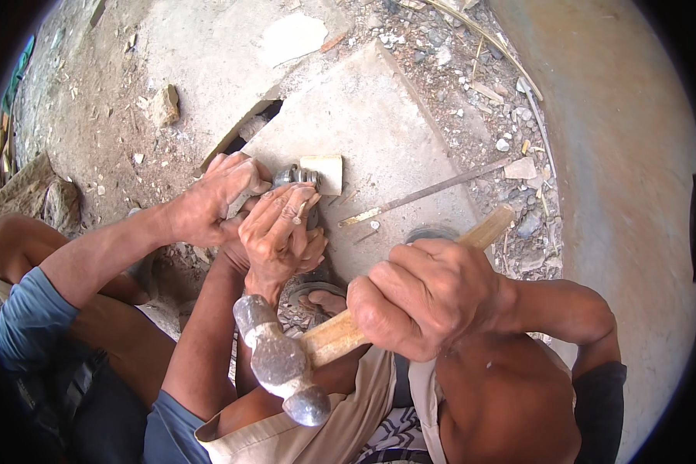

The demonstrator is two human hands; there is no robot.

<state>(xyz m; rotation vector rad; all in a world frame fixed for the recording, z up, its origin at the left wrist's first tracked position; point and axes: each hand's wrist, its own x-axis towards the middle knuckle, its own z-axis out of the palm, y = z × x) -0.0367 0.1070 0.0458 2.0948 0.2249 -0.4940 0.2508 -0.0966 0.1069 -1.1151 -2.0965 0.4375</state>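
Observation:
My right hand [433,298] grips the wooden handle of a ball-peen hammer [281,362], its worn metal head tilted in the foreground. Farther off, the fingers of my left hand [277,238] close around a small, thin metal piece [297,220], mostly hidden, beside a dark ribbed metal part [295,175]. A co-worker's hand [223,193] presses against that part from the left. The co-worker's other forearm [209,332] reaches in under the hands; its hand is mostly hidden. A pale flat block [325,174] lies against the metal part.
Beneath the work is a concrete slab [387,116], with a gap along its left edge. A long flat metal bar [429,192] lies on it to the right. Rubble and a stone [164,105] lie around, and a wall [611,155] rises on the right.

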